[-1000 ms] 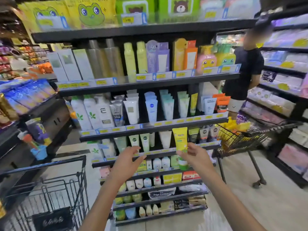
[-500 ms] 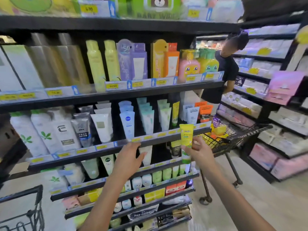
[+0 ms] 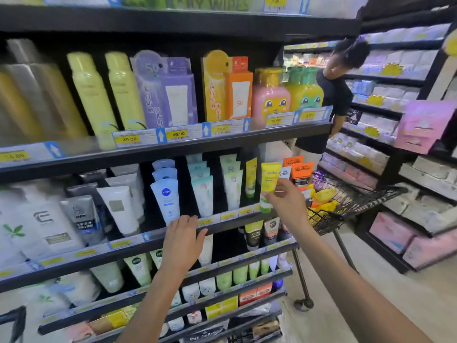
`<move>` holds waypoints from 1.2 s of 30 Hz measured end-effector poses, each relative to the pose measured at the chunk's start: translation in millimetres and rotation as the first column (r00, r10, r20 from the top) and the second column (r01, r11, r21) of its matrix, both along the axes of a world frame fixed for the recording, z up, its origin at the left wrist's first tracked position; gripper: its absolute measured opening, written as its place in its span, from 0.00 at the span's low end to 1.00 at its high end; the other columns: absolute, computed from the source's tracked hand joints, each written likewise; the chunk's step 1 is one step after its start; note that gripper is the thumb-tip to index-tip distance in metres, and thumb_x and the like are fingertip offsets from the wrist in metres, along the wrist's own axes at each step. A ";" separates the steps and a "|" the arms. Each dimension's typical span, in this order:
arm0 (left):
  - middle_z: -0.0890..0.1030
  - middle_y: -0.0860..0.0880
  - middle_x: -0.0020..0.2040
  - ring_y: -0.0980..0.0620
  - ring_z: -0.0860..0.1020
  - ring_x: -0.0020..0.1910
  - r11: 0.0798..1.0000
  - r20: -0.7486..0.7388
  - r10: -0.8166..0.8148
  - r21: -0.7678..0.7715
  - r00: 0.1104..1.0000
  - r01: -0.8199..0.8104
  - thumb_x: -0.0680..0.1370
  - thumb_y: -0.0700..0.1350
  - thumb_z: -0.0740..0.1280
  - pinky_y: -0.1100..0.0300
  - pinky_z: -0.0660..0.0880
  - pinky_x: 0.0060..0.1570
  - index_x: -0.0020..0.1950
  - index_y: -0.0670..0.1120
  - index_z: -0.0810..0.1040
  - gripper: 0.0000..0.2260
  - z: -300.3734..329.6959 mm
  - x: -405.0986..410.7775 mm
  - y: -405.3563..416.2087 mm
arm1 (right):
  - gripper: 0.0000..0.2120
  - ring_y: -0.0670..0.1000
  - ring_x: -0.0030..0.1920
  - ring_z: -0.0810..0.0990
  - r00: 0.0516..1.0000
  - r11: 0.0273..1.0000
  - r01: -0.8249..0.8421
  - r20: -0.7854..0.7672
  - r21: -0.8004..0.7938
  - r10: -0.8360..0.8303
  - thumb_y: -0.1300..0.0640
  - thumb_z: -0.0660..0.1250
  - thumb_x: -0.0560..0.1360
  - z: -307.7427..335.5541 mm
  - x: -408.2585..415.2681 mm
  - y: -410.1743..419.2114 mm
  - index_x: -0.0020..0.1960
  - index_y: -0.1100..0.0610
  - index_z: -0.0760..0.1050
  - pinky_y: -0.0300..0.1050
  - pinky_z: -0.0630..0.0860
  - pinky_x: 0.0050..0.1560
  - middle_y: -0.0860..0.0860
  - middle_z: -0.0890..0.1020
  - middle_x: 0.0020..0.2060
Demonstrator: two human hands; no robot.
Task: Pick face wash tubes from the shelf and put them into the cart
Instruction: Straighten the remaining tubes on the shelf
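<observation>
**Yellow tube held at the shelf edge, cart off to the right**

A tall black metal shelf unit (image 3: 173, 149) with yellow price tags along its rails filled most of the view, its middle tier lined with upright face wash tubes in white, blue and pale green. To its right stood a black wire shopping cart (image 3: 346, 209) on castors, with yellow packets inside, and beyond it a person in a dark shirt (image 3: 333, 95) stood at another aisle of shelves. The right hand (image 3: 288, 204) pinched a yellow plastic face wash tube with a green cap (image 3: 269, 179) between thumb and fingers, holding it upright, cap down, in front of the middle tier's right end, just left of the cart and not yet over it. The left hand (image 3: 183, 238) was spread, fingers relaxed and holding nothing, fingertips at the price rail just below a white and blue Nivea tube (image 3: 166, 199)
</observation>
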State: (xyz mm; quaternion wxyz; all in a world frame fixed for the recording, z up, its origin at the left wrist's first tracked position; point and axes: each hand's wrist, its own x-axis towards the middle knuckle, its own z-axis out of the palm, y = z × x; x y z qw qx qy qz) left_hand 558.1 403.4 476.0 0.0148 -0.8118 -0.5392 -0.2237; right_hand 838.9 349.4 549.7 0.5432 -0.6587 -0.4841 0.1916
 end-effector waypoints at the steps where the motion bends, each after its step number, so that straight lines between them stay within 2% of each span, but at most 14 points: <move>1: 0.80 0.46 0.53 0.42 0.79 0.53 1.000 -0.001 0.006 0.006 1.000 -0.006 0.81 0.54 0.69 0.48 0.76 0.57 0.65 0.44 0.80 0.18 -2.5 0.5 1.4 | 0.22 0.47 0.53 0.81 1.000 1.000 0.007 0.006 -0.003 -0.007 0.50 0.75 0.77 0.2 1.6 7.2 0.68 0.54 0.75 0.42 0.78 0.52 0.44 0.81 0.52; 3: 0.81 0.45 0.53 0.41 0.79 0.53 1.000 0.009 0.015 0.020 1.000 -0.016 0.80 0.53 0.70 0.47 0.77 0.57 0.65 0.43 0.80 0.18 -6.4 1.7 2.4 | 0.20 0.45 0.49 0.79 0.999 1.000 0.018 0.029 0.006 -0.018 0.52 0.75 0.78 0.8 5.9 22.1 0.67 0.55 0.75 0.42 0.76 0.52 0.42 0.79 0.47; 5: 0.81 0.45 0.54 0.41 0.79 0.53 0.999 0.021 0.016 0.035 1.000 -0.016 0.80 0.52 0.71 0.46 0.77 0.58 0.66 0.43 0.80 0.18 -10.2 1.4 2.6 | 0.12 0.41 0.44 0.78 0.998 1.000 0.026 0.062 0.008 -0.027 0.53 0.74 0.78 0.3 8.5 35.4 0.59 0.51 0.75 0.43 0.75 0.50 0.40 0.78 0.42; 8: 0.81 0.45 0.55 0.41 0.79 0.55 0.998 0.035 0.010 0.056 0.999 -0.012 0.79 0.51 0.72 0.47 0.77 0.59 0.66 0.42 0.80 0.19 -14.8 -1.0 1.9 | 0.09 0.42 0.41 0.80 0.991 1.000 0.015 0.133 -0.011 -0.014 0.52 0.74 0.78 -6.9 10.3 53.5 0.54 0.52 0.76 0.45 0.78 0.46 0.43 0.82 0.39; 12: 0.81 0.45 0.56 0.42 0.78 0.56 0.998 0.049 0.012 0.066 0.999 -0.015 0.80 0.51 0.72 0.48 0.76 0.60 0.67 0.42 0.79 0.19 -14.8 -1.1 -0.1 | 0.12 0.47 0.45 0.84 0.985 0.998 -0.011 0.171 -0.066 0.023 0.53 0.75 0.77 -19.7 8.6 67.7 0.58 0.53 0.78 0.51 0.81 0.51 0.45 0.85 0.44; 17: 0.80 0.45 0.60 0.42 0.76 0.60 0.999 0.063 0.007 0.042 0.998 -0.009 0.81 0.51 0.70 0.48 0.74 0.64 0.70 0.42 0.77 0.21 -14.7 -1.7 -1.3 | 0.13 0.50 0.43 0.83 0.961 0.995 0.007 0.276 -0.098 0.021 0.47 0.74 0.77 -35.2 8.1 76.0 0.55 0.52 0.75 0.54 0.82 0.45 0.48 0.85 0.43; 22: 0.79 0.45 0.61 0.43 0.76 0.62 0.999 0.068 -0.007 0.039 0.998 0.005 0.81 0.50 0.70 0.48 0.74 0.67 0.71 0.42 0.76 0.21 -14.1 -3.6 -3.3 | 0.14 0.55 0.45 0.84 0.930 0.992 0.018 0.367 -0.127 0.030 0.52 0.72 0.79 -34.8 6.9 73.4 0.60 0.55 0.72 0.53 0.81 0.44 0.51 0.85 0.46; 25: 0.79 0.44 0.62 0.42 0.75 0.63 0.999 0.064 -0.015 0.040 0.998 0.013 0.81 0.50 0.70 0.48 0.73 0.68 0.72 0.41 0.76 0.22 -15.2 -4.6 -3.7 | 0.16 0.57 0.48 0.84 0.925 0.990 0.030 0.379 -0.140 0.025 0.54 0.71 0.79 -35.4 7.5 72.5 0.64 0.56 0.72 0.51 0.78 0.45 0.52 0.85 0.48; 28: 0.79 0.44 0.63 0.42 0.75 0.64 0.999 0.069 -0.019 0.047 0.997 0.015 0.81 0.50 0.70 0.47 0.73 0.68 0.72 0.41 0.76 0.22 -17.3 -5.4 -3.4 | 0.15 0.59 0.49 0.84 0.920 0.989 0.031 0.390 -0.147 0.029 0.54 0.71 0.80 -36.2 8.9 71.4 0.63 0.56 0.72 0.50 0.77 0.45 0.53 0.85 0.49; 33: 0.79 0.44 0.63 0.42 0.75 0.65 0.998 0.084 -0.032 0.051 0.996 0.028 0.81 0.49 0.71 0.45 0.74 0.68 0.72 0.41 0.76 0.23 -18.0 -8.1 -3.7 | 0.16 0.59 0.49 0.85 0.916 0.989 0.039 0.400 -0.142 0.021 0.54 0.71 0.79 -37.1 8.1 67.4 0.63 0.56 0.72 0.52 0.80 0.46 0.54 0.86 0.49; 36: 0.78 0.45 0.65 0.43 0.74 0.66 0.999 0.082 -0.031 0.026 0.996 0.029 0.82 0.51 0.69 0.46 0.72 0.70 0.74 0.42 0.74 0.23 -15.6 -9.4 -4.7 | 0.18 0.58 0.52 0.85 0.929 0.990 0.041 0.371 -0.134 0.012 0.54 0.72 0.79 -36.7 6.6 62.1 0.66 0.55 0.72 0.53 0.81 0.51 0.53 0.86 0.51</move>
